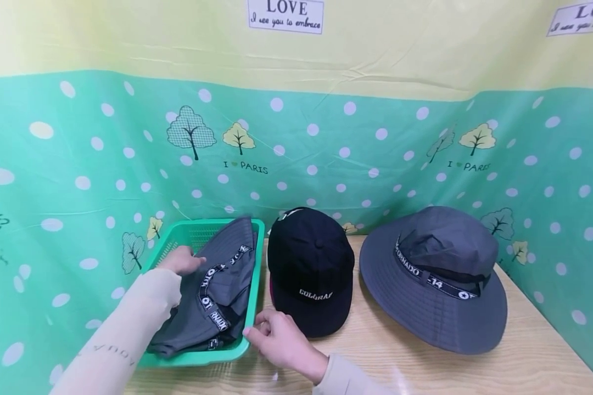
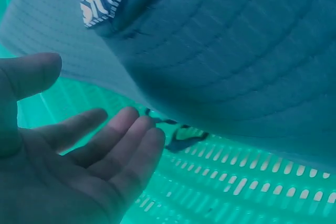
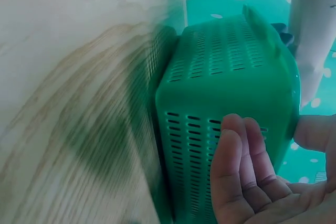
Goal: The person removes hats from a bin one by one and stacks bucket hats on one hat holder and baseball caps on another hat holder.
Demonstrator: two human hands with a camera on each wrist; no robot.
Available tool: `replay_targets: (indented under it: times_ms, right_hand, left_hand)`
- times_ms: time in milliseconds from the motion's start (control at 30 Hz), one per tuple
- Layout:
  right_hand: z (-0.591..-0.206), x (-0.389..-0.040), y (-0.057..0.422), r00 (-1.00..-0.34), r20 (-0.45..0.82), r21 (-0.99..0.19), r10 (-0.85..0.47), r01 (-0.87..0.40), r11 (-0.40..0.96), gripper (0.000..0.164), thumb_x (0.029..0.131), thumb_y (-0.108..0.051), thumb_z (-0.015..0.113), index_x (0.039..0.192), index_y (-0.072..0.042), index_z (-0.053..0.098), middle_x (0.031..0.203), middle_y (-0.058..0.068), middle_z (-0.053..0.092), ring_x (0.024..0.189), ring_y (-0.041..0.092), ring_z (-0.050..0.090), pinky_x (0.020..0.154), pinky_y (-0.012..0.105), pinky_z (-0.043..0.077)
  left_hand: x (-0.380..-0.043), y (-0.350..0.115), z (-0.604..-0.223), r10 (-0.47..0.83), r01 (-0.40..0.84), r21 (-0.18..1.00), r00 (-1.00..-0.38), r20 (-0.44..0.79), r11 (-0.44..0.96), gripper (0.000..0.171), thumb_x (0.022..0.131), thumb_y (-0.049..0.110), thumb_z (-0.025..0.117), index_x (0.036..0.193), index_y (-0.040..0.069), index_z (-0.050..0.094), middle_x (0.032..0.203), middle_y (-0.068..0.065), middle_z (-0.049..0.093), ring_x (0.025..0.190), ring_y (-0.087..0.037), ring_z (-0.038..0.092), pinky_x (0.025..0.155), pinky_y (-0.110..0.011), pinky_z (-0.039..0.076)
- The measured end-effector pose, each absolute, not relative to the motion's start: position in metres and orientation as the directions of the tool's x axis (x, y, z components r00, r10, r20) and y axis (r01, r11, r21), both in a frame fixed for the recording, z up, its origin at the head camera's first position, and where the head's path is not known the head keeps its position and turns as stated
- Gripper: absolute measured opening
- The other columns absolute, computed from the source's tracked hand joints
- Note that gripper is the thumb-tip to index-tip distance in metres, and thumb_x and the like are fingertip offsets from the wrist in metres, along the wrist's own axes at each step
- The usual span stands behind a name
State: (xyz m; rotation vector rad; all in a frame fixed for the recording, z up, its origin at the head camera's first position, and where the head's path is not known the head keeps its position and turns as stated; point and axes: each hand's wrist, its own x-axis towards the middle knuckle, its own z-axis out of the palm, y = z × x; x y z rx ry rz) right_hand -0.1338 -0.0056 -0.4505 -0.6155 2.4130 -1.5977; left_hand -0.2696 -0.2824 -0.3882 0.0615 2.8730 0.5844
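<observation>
A folded dark grey bucket hat (image 1: 188, 307), with a black band of white lettering, lies in a green plastic basket (image 1: 258, 274). My left hand (image 1: 182, 260) is inside the basket at the hat's left side. In the left wrist view, that hand (image 2: 89, 156) has loosely extended fingers close to the hat's stitched brim (image 2: 236, 87), with nothing in its palm. My right hand (image 1: 284, 340) holds the basket's near right corner. The right wrist view shows its thumb (image 3: 315, 132) at the rim and its fingers (image 3: 226, 166) along the slotted outer wall.
Right of the basket sits a black cap (image 1: 316, 263) with white lettering on its front. Farther right is another dark grey wide-brimmed hat (image 1: 440, 274). They rest on a wood-grain table (image 1: 375, 362), and a green and yellow patterned curtain (image 1: 296, 148) encloses the back and sides.
</observation>
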Motion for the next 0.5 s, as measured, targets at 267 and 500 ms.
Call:
replay_targets:
  times_ms: [267, 500]
  right_hand:
    - [-0.448, -0.131, -0.008, -0.898, 0.023, -0.970, -0.439, -0.126, 0.208, 0.021, 0.092, -0.026, 0.064, 0.096, -0.006, 0.058, 0.059, 0.001, 0.062, 0.048, 0.016, 0.060, 0.042, 0.024, 0.044]
    - [-0.449, -0.130, -0.008, -0.898, 0.015, -0.981, -0.440, -0.098, 0.167, 0.020, 0.093, -0.024, 0.063, 0.095, -0.006, 0.056, 0.062, 0.007, 0.064, 0.049, 0.022, 0.062, 0.042, 0.025, 0.046]
  left_hand:
    - [-0.270, -0.289, -0.400, 0.053, -0.043, 0.381, -0.970, -0.239, 0.923, 0.054, 0.093, 0.026, 0.052, 0.107, -0.026, 0.048, 0.098, -0.036, 0.056, 0.093, -0.048, 0.057, 0.082, -0.054, 0.048]
    - [-0.269, -0.289, -0.409, 0.047, -0.049, 0.357, -0.966, -0.255, 0.933, 0.060, 0.096, 0.029, 0.046, 0.115, -0.028, 0.044, 0.113, -0.043, 0.050, 0.105, -0.054, 0.051, 0.089, -0.055, 0.044]
